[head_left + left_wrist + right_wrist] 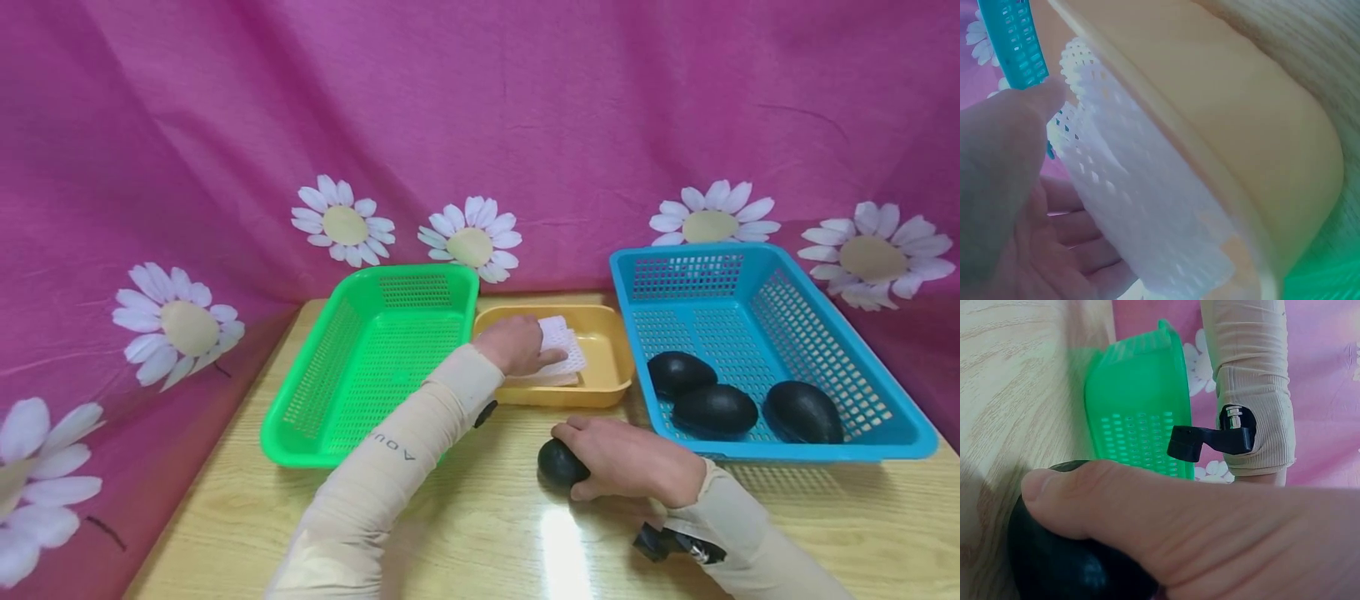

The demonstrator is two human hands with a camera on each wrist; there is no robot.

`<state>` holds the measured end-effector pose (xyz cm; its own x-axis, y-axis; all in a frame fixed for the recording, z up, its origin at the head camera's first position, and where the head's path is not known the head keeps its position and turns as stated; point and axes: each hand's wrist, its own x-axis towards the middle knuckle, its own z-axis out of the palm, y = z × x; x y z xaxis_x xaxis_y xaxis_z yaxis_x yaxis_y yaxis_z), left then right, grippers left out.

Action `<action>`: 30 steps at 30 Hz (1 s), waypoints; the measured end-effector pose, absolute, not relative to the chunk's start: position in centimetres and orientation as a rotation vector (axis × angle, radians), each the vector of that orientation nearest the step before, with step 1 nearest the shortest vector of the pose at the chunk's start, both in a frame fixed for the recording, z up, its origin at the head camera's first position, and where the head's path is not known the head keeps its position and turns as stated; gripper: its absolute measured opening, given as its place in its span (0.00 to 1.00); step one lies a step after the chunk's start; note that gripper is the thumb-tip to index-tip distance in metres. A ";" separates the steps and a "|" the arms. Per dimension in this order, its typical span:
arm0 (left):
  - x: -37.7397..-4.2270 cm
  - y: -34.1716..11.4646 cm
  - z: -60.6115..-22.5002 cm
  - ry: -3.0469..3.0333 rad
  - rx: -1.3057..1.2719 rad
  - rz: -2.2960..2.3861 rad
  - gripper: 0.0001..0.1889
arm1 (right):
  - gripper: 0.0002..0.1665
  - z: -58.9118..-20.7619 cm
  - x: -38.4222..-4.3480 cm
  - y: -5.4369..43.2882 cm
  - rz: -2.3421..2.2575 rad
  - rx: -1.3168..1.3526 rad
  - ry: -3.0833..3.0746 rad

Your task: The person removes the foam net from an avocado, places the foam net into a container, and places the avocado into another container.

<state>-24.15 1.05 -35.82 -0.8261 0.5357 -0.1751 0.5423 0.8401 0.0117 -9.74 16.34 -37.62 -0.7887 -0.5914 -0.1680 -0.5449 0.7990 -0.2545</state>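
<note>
My left hand [513,346] reaches into a yellow tray [609,398] and holds a white foam net [564,346] by its edge. In the left wrist view the thumb lies at one end of the net [1141,181] and the fingertips are hidden behind it. Beneath the net, more pale sheet material shows in the tray. My right hand [630,458] grips a glossy black egg-shaped object [561,465] low over the table in front of the tray. Seen from the right wrist, the thumb lies across the top of the dark object [1072,562]; the other fingers are hidden.
A green basket [300,425] stands left of the tray. On the right, a blue basket [885,367] contains three similar black objects [804,412]. Everything is on a wooden table [480,533], with a magenta flowered cloth [570,125] hanging behind.
</note>
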 end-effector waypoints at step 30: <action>-23.5 -0.3 -33.8 2.936 0.862 -0.118 0.37 | 0.37 -37.8 -9.9 16.1 -0.300 -0.876 2.744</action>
